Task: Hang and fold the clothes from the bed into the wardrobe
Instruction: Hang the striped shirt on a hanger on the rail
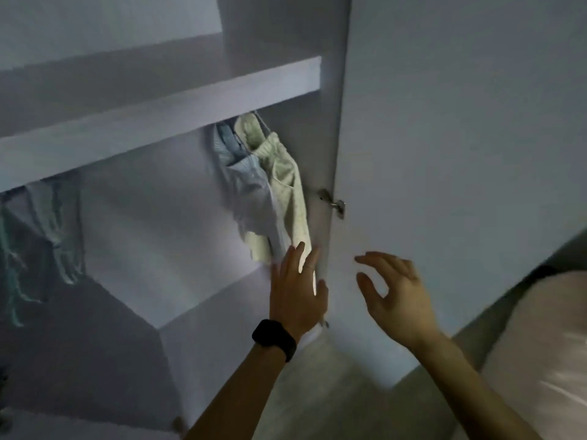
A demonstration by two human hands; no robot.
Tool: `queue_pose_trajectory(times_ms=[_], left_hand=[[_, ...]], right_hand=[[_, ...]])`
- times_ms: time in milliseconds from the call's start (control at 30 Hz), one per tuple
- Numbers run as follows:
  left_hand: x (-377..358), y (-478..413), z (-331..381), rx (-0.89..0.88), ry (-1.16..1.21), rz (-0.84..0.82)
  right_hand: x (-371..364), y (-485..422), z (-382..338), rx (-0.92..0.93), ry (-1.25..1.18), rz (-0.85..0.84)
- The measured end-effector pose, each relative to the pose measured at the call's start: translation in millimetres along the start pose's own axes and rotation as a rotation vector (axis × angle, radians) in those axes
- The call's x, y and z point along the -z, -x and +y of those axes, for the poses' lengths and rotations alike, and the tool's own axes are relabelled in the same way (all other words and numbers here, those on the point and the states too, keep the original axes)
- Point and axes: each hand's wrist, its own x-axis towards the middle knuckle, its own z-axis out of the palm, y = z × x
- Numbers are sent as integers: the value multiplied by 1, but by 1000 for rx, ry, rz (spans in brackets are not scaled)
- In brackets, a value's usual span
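Head view: two shirts [270,185] hang under the shelf's [158,122] right end in the wardrobe [330,154]. The left hand [298,287], fingers [293,258] straight, touches them low down. The right hand [397,293] hovers loose and empty. Best to tuck the cloth inside before closing the door [444,122].

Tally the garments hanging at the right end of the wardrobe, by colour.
cream garment: 1
pale blue striped garment: 1
Total: 2
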Motion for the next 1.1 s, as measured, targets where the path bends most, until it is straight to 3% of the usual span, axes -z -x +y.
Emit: queue_pose_trajectory(times_ms=[167, 267, 600, 867, 1100], left_hand=[[-68, 34, 38, -247, 26, -274], [-109, 57, 79, -461, -5, -473], [-189, 173, 219, -964, 36, -889], [-255, 267, 311, -1272, -121, -954], [-315, 300, 364, -1243, -250, -1020]], right_hand=[[18, 107, 39, -355, 82, 73], [38, 184, 58, -591, 167, 213], [91, 405, 66, -1226, 334, 538], [115, 531, 71, -1458, 365, 733], [151, 599, 129, -1627, 244, 637]])
